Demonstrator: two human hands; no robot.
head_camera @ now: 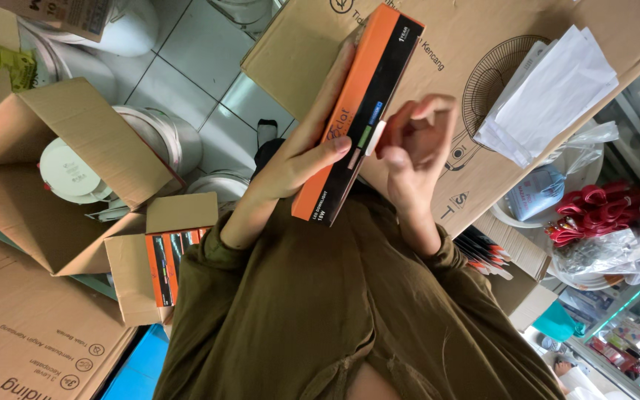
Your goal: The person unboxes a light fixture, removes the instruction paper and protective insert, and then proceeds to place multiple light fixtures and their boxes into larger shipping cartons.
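Orange-and-black slim box (364,104) tilts above the big carton's (298,44) near edge. The left hand (298,159) grips its side to steady it, while the right hand (416,148) pinches a small white tab (375,138) against its face.

Flat orange-black box (357,111), tilted, small white sticker on edge.

Large flat cardboard carton (483,67) with fan drawing directly behind both hands. Stack of white paper packets (550,92) on it, right of hands. Red cable bundle (594,211) farther right, beside clear plastic bags (601,252). Small open box (161,259) of orange-black packs below-left of hands. Open brown carton (53,170) far left, white round lamp (68,170) inside. Grey floor tiles (194,52) above-left.
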